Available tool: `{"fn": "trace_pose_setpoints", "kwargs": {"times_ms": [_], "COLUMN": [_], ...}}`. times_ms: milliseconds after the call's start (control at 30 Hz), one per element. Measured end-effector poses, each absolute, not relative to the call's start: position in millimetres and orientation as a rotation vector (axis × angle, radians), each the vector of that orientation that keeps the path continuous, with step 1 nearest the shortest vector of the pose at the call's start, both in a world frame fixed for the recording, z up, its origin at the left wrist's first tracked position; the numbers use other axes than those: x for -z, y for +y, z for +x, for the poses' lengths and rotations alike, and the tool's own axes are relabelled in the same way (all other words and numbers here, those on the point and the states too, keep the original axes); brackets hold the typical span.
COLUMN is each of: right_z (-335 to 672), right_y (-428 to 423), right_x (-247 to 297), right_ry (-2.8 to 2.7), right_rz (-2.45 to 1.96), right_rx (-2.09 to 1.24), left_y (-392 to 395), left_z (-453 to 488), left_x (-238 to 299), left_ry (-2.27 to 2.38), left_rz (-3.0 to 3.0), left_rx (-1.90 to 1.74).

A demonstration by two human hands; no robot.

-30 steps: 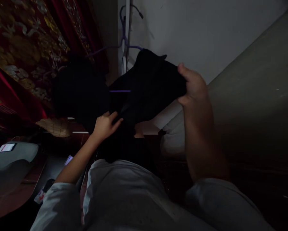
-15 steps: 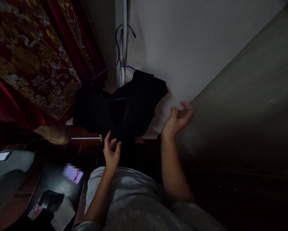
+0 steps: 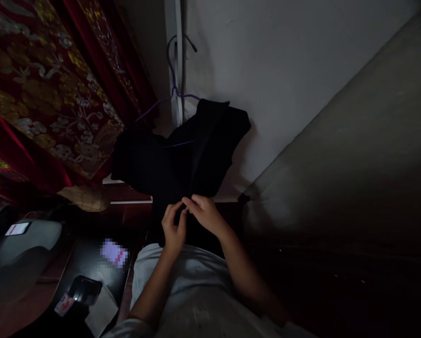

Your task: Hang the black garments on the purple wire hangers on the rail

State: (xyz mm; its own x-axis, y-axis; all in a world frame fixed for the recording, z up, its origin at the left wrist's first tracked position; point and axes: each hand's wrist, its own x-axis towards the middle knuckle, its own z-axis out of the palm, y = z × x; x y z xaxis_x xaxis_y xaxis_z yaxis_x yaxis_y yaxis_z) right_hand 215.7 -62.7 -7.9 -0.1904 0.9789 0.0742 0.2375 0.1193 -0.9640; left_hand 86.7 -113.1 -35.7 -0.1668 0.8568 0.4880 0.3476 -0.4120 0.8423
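Note:
A black garment point(image 3: 213, 141) with an open V-shaped neckline hangs on a purple wire hanger point(image 3: 174, 89) in front of me. At the bottom of that neckline my left hand point(image 3: 174, 227) is closed, with thumb and fingers pinching the dark cloth. My right hand point(image 3: 203, 210) meets it there, its thumb and forefinger pinched close to the left fingertips. Whatever small thing the right fingers hold is too dark and small to make out. The lower part of the garment blends into the shadow behind my hands.
A red curtain point(image 3: 55, 89) with gold and silver embroidery hangs at the left. Below it, a dark bench point(image 3: 80, 253) bears a lit phone point(image 3: 115, 253), a black tray point(image 3: 85, 290) and papers point(image 3: 103, 310). Another phone point(image 3: 17, 229) lies on a grey seat point(image 3: 48, 232). A grey wall point(image 3: 266, 61) rises behind.
My right hand has come in from the right, by the wall, to the left fingertips at the garment. The left hand stays at the cloth; the view has shifted slightly.

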Motion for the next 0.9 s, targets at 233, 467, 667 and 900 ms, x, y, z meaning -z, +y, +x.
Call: {"fn": "trace_pose_setpoints", "kwargs": {"times_ms": [233,467,667,900], "right_z": [222.3,223.9,222.5,212.1], "right_y": [-69.6,-64.6,-29.0,66.3], "right_x": [-4.3,-23.4,-47.6,-139.5], "right_ry": [-1.423,-1.142,-0.985,-0.921], "right_rz": [-1.095,-1.119,-1.096,-0.905], "right_rx": [-1.326,-1.576,-1.49,-1.276], "left_y": [-112.1,-107.5,-96.0,-88.8], "left_z": [91.8,99.1,99.0,73.4], "left_x": [37.7,40.2,49.2,96.2], "left_ry": [1.386,1.368,1.405,1.5], "left_rz": [1.689,1.681,1.647,1.56], "left_rx": [-1.605,-1.553,-1.508,-1.335]}}
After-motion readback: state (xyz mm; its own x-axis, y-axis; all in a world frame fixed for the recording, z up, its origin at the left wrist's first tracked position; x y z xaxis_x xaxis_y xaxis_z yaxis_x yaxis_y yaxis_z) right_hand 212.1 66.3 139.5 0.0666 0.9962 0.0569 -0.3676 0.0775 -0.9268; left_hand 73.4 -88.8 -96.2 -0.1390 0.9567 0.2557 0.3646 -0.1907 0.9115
